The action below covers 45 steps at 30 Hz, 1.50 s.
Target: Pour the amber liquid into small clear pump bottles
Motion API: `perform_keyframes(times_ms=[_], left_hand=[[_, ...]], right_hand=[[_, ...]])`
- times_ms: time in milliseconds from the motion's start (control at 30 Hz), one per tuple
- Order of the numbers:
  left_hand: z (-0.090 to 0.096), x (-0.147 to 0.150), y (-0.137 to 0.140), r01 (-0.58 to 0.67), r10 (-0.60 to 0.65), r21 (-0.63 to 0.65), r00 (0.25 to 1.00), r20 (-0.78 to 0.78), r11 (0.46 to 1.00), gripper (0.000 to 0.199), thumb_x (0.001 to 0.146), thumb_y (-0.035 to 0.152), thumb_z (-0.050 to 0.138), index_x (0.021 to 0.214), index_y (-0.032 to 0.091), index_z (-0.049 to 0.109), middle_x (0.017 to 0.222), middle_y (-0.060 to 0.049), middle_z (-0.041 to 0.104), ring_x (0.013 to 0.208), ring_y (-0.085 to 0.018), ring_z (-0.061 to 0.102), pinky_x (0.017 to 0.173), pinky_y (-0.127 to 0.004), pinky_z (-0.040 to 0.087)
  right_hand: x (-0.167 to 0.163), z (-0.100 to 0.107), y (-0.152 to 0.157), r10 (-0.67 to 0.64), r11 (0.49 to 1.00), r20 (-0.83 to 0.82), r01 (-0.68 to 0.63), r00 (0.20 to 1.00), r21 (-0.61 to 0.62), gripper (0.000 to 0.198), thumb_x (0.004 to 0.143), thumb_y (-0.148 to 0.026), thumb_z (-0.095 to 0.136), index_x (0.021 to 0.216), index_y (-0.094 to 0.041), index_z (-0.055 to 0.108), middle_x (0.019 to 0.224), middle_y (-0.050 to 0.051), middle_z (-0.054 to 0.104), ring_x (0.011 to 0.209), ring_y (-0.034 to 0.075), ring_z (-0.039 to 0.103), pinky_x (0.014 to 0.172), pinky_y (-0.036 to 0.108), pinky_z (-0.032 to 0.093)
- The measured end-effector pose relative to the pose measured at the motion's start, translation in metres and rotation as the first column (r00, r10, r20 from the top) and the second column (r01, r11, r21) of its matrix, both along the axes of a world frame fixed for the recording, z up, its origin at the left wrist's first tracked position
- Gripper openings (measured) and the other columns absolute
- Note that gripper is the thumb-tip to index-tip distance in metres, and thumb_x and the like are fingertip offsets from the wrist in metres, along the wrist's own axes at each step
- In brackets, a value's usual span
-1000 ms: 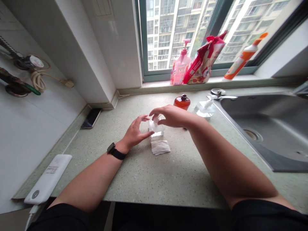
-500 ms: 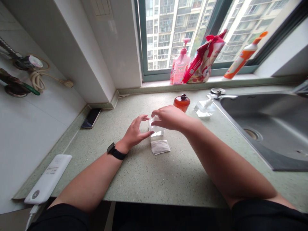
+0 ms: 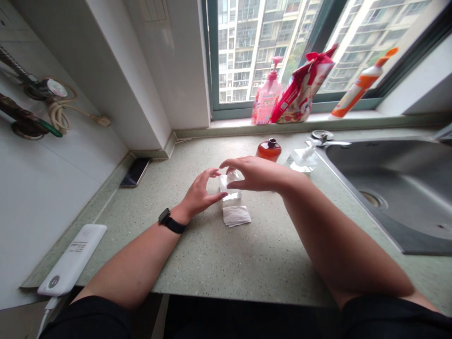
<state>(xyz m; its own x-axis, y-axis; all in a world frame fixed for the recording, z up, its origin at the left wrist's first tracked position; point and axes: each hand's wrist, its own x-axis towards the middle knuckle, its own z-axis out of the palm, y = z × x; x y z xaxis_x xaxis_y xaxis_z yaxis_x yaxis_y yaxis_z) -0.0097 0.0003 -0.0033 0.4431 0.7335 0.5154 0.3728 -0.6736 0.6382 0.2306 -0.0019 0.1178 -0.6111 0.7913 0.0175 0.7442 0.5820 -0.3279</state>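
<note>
Currently, the clear bottle point(image 3: 232, 195) stands upright mid-bench point(image 3: 212, 263), just behind the folded tissue point(image 3: 236, 215). Left hand point(image 3: 203, 190) is wide and curved along its left side, thumb tip across the near face; can't confirm contact. Right hand point(image 3: 243, 173) arches over the top, thumb and forefinger spread apart; can't tell whether the hidden fingertips grip anything.

Risks: if the left hand isn't actually bracing, a sideways push or twist from the right could tip or spin the bottle. Smooth clear walls look slippery, more so if wet. A spill would hit the tissue first. Amber bottle point(image 3: 268, 151) looks uncapped and sits just beyond the right wrist, so a careless backswing could knock it over.

Vs half a second ago: right thumb-forefinger gap is wider, left hand pose about the same, bottle and tissue unmoved on the bench. Whole view sits slightly right, likely head motion.
</note>
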Motion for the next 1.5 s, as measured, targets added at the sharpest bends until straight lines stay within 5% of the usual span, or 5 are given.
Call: perform_keyframes(times_ms=[133,800,1067,1300,1500], left_hand=[[0.0,0.0,-0.001,-0.019,0.019,-0.012,1.0,-0.019,1.0,0.075,0.091,0.055,0.086,0.15,0.026,0.051,0.141,-0.014,0.07,0.13,-0.031,0.068,0.116,-0.056,0.054],[0.001,0.0,-0.001,-0.01,0.01,-0.017,1.0,-0.01,1.0,0.076,0.09,0.053,0.087,0.151,0.025,0.051,0.139,-0.015,0.07,0.128,-0.031,0.07,0.116,-0.055,0.055],[0.001,0.0,-0.001,-0.002,0.002,-0.035,1.0,-0.007,0.999,0.075,0.09,0.055,0.086,0.15,0.025,0.052,0.141,-0.015,0.069,0.129,-0.031,0.069,0.116,-0.056,0.055],[0.0,0.0,-0.001,-0.008,0.008,-0.028,1.0,-0.007,1.0,0.075,0.09,0.054,0.086,0.15,0.026,0.052,0.142,-0.014,0.069,0.128,-0.031,0.069,0.115,-0.056,0.055],[-0.001,0.0,0.0,-0.005,0.005,-0.034,1.0,-0.001,0.999,0.074,0.09,0.053,0.087,0.15,0.025,0.052,0.141,-0.015,0.069,0.128,-0.031,0.069,0.116,-0.056,0.055]], right_hand=[[0.001,0.009,0.0,-0.199,0.979,0.034,0.2,0.979,-0.035,0.056,0.103,-0.063,0.06,0.141,-0.023,0.071,0.117,0.013,0.082,0.106,0.03,0.076,0.088,0.038,0.054],[0.004,0.006,0.005,-0.307,0.947,-0.075,0.312,0.949,0.074,0.046,0.115,-0.049,0.04,0.119,-0.02,0.075,0.115,0.012,0.081,0.102,0.027,0.073,0.09,0.037,0.049],[-0.001,-0.004,0.008,-0.05,0.998,-0.121,0.053,0.991,0.016,0.043,0.114,-0.048,0.041,0.123,-0.023,0.074,0.121,0.01,0.081,0.106,0.026,0.072,0.088,0.035,0.048],[0.001,0.008,0.006,-0.12,0.993,-0.016,0.12,0.993,-0.015,0.044,0.113,-0.048,0.041,0.106,-0.021,0.076,0.101,0.009,0.081,0.092,0.024,0.07,0.081,0.034,0.043],[0.003,0.003,0.007,-0.107,0.993,-0.114,0.113,0.988,0.045,0.044,0.112,-0.047,0.041,0.116,-0.022,0.077,0.122,0.011,0.08,0.109,0.026,0.071,0.092,0.035,0.046]])
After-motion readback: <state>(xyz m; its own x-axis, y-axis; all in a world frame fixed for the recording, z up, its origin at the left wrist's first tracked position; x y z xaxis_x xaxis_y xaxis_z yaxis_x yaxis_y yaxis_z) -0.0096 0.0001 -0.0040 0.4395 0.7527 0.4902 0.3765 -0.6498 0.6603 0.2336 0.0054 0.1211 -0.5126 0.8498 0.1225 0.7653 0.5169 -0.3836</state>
